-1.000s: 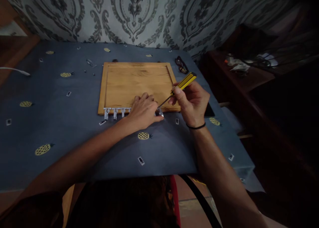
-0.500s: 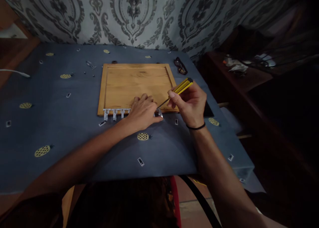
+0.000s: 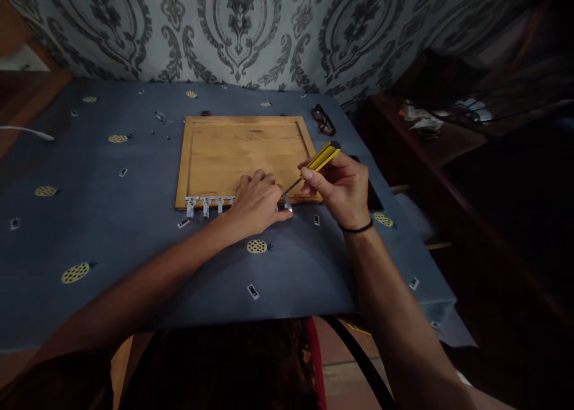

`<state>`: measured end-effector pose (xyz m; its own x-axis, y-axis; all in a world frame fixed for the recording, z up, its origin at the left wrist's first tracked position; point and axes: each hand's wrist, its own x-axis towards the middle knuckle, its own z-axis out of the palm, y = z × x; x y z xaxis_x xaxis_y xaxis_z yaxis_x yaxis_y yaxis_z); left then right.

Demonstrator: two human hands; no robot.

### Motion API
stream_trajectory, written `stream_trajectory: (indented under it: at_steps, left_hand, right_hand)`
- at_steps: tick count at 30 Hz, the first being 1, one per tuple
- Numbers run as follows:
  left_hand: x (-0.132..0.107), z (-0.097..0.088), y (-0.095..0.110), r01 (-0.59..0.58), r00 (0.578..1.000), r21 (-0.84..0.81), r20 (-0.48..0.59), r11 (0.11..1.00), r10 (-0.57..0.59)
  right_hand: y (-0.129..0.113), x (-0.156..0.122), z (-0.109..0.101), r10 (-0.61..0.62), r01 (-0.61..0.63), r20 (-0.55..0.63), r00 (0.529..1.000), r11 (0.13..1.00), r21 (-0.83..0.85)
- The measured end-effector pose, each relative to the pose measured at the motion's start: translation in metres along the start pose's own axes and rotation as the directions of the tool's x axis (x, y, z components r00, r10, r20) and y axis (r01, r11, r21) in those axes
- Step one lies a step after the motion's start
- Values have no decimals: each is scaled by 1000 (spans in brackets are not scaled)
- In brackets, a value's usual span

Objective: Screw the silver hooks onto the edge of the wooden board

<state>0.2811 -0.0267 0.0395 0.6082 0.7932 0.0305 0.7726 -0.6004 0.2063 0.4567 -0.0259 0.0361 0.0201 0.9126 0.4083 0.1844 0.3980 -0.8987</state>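
Observation:
A framed wooden panel lies flat, with a row of several small metal hinges along its near edge. My left hand rests over that edge and covers part of the row. Its thumb and forefinger hold the rightmost hinge between them, steadying it against the panel. In my right hand is a yellow and black screwdriver, gripped by the handle between thumb and fingers. The shaft slants down to the left, its tip at the rightmost hinge; the exact contact is hidden by my left hand.
A blue patterned cloth covers the table. Eyeglasses lie beyond the panel's right corner. A loose metal part and small bits sit to its left. A dark flat object lies behind my right wrist. A white cable crosses the left edge.
My right hand and the screwdriver handle have shifted slightly left and turned a little. The tip stays at the same hinge. My left hand and the panel hold their places.

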Motion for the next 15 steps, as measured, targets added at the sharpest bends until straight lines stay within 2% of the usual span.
stream_trajectory:
  at_steps: [4,8,12,15]
  left_hand:
    - [0,0,0,0,1000,5,11,1000,0]
    - [0,1,-1,-13,1000,3,-5,1000,13]
    - [1,0,-1,-5,1000,3,3,1000,5]
    - [1,0,0,-7,1000,8,-9,1000,7]
  right_hand:
    - [4,0,6,-20,22,-40,999,999,27]
    - [2,0,4,-6,6,-6,1000,999,36]
    - [-2,0,-1,-5,4,78,997,1000,18]
    - [1,0,-1,-31,32,47,998,999,-31]
